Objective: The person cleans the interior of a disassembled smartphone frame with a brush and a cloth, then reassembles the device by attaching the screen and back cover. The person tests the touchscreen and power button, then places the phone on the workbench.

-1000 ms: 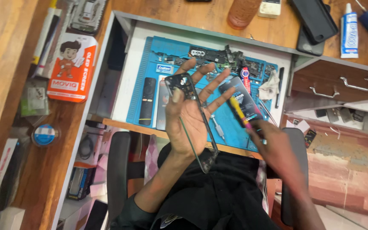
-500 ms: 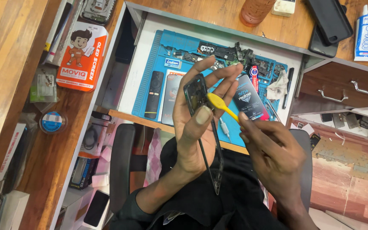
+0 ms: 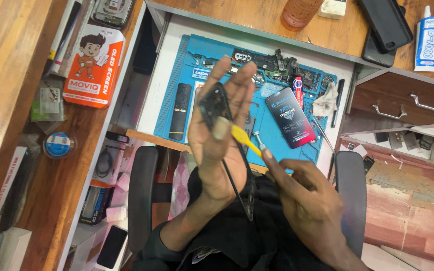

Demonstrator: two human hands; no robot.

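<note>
One blue mat (image 3: 177, 75), one black remote (image 3: 179, 111), one boxed phone screen (image 3: 290, 117), two glue tubes (image 3: 424, 37) perhaps, two dark phones (image 3: 385, 22), one orange box (image 3: 93, 65).

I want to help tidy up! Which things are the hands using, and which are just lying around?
Using:
left hand
black frame
right hand
yellow tool

Lying around:
remote control
boxed phone
glue tube
orange box
</note>
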